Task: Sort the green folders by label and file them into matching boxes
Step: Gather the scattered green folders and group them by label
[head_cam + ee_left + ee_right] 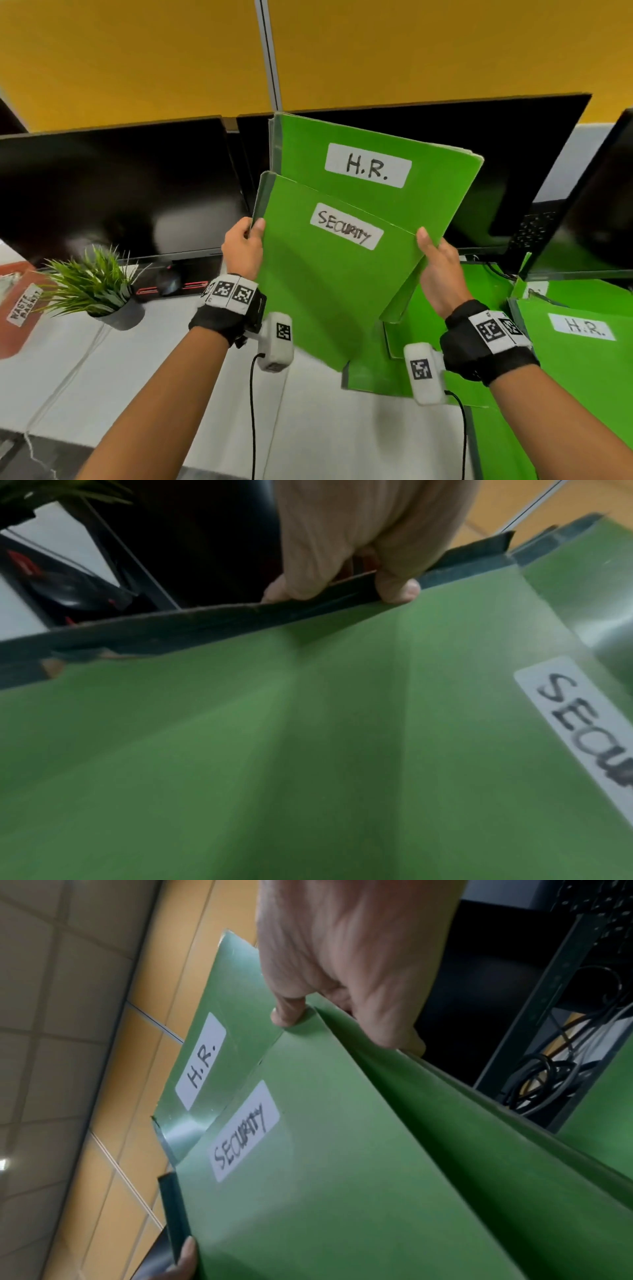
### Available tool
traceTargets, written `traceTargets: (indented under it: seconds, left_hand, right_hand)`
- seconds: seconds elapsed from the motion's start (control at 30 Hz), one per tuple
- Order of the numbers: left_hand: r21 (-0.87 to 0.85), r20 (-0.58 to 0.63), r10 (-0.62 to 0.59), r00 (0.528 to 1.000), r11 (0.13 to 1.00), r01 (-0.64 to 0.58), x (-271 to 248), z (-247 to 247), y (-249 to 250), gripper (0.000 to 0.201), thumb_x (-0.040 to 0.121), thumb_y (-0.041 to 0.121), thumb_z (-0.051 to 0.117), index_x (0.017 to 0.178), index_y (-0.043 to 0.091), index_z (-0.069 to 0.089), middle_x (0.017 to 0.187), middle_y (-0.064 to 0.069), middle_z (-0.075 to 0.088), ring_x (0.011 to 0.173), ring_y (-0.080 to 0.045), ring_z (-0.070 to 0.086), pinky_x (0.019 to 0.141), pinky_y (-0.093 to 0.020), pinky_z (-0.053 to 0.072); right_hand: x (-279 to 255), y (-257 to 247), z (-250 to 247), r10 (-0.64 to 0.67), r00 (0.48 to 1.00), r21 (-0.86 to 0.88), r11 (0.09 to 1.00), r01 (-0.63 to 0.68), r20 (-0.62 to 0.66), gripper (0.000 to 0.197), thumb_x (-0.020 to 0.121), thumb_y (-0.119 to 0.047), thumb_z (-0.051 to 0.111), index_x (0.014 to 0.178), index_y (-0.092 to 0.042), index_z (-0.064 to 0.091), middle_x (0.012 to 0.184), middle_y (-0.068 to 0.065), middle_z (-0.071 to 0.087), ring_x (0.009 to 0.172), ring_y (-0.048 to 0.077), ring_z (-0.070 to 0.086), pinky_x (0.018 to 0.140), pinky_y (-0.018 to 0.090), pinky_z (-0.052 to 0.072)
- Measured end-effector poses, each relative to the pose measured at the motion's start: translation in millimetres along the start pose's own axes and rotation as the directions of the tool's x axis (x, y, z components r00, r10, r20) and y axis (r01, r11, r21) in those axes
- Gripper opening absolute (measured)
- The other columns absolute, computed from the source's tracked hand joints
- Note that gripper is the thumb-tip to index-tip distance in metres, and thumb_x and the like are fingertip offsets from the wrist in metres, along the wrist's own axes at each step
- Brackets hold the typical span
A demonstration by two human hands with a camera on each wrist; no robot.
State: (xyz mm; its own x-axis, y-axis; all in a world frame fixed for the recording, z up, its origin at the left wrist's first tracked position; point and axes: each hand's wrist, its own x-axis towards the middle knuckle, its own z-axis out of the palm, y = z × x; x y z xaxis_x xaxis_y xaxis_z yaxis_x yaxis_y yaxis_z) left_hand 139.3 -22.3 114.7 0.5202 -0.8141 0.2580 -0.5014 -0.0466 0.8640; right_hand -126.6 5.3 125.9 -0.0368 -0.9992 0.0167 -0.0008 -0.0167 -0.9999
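Left hand [244, 247]: pinching spine edge of SECURITY folder [329, 284], thumb on front cover. Right hand [440, 270]: gripping opposite edge, thumb in front, fingers behind. Desk [171, 370]: white, beneath both forearms. Potted plant [99, 287]: on desk, left; red basket [17, 308] marked WASTE beside it. Monitors [113, 192]: dark, along rear; yellow partition wall [137, 51] above. SECURITY folder: green, white handwritten label, held raised above desk, overlapping H.R. folder [373, 171] behind it. Further green folders [579, 342] lying at right, one labelled H.R.
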Motion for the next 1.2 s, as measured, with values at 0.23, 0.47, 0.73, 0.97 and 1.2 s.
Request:
traceTargets:
  seconds: [0.23, 0.47, 0.73, 0.97, 1.2]
  left_hand:
    - [-0.252, 0.082, -0.006, 0.997, 0.967, 0.026, -6.2, 26.2, -6.1, 0.04, 0.096, 0.012, 0.046, 0.058, 0.019, 0.035, 0.058, 0.001, 0.031, 0.055, -0.011, 0.027, 0.056, -0.027, 0.025]
    - [-0.635, 0.015, -0.043, 0.999, 0.771, 0.043, -11.2, 30.3, 32.2, 0.022, 0.097, 0.006, 0.041, 0.084, 0.024, 0.043, 0.08, 0.001, 0.048, 0.072, -0.012, 0.043, 0.075, -0.034, 0.039]
    - [-0.566, 0.272, 0.069, 0.96, 0.818, 0.101, -40.8, 54.9, 53.3, 0.039, 0.095, 0.013, 0.049, 0.132, 0.004, 0.041, 0.127, -0.013, 0.055, 0.118, -0.03, 0.054, 0.103, -0.05, 0.043]
    - [-0.274, 0.444, 0.031, 0.895, 0.956, 0.103, -67.1, 86.5, 20.3, 0.052, 0.091, 0.011, 0.054, 0.139, 0.011, 0.034, 0.135, -0.009, 0.052, 0.125, -0.026, 0.05, 0.108, -0.045, 0.039]
    - [-0.111, 0.356, 0.109, 0.928, 0.991, -0.073, -74.9, 85.6, 36.0, 0.041, 0.091, 0.005, 0.053, 0.131, 0.001, 0.046, 0.129, -0.014, 0.057, 0.121, -0.026, 0.053, 0.092, -0.02, 0.037]
  right_hand:
    - [-3.1, 3.7, -4.2, -0.071, 0.997, 0.114, 0.991, 0.073, -0.023, 0.062, 0.082, -0.058, 0.045, 0.115, -0.007, 0.059, 0.112, -0.001, 0.066, 0.116, 0.014, 0.057, 0.108, 0.034, 0.039]
    - [-0.1, -5.2, -18.4, -0.235, 0.966, 0.036, 0.97, 0.24, -0.105, 0.027, 0.091, -0.001, 0.051, 0.112, -0.017, 0.047, 0.104, -0.018, 0.056, 0.083, -0.024, 0.056, 0.071, -0.003, 0.042]
    - [6.0, 5.0, -55.2, -0.234, 0.952, -0.047, 0.972, 0.229, -0.199, 0.043, 0.09, -0.01, 0.056, 0.129, -0.016, 0.04, 0.118, -0.011, 0.055, 0.103, -0.012, 0.054, 0.088, 0.009, 0.046]
    - [-3.1, 51.8, -73.0, 0.068, 0.973, -0.074, 0.994, -0.086, -0.22, 0.081, 0.09, -0.023, 0.056, 0.149, -0.013, 0.002, 0.157, 0.004, 0.01, 0.145, 0.021, 0.011, 0.117, 0.04, 0.015]
    - [-7.9, 77.4, -88.9, 0.064, 0.951, -0.143, 0.983, -0.111, -0.303, 0.061, 0.089, -0.022, 0.058, 0.141, -0.005, 0.032, 0.147, 0.012, 0.039, 0.136, 0.024, 0.036, 0.113, 0.048, 0.03]
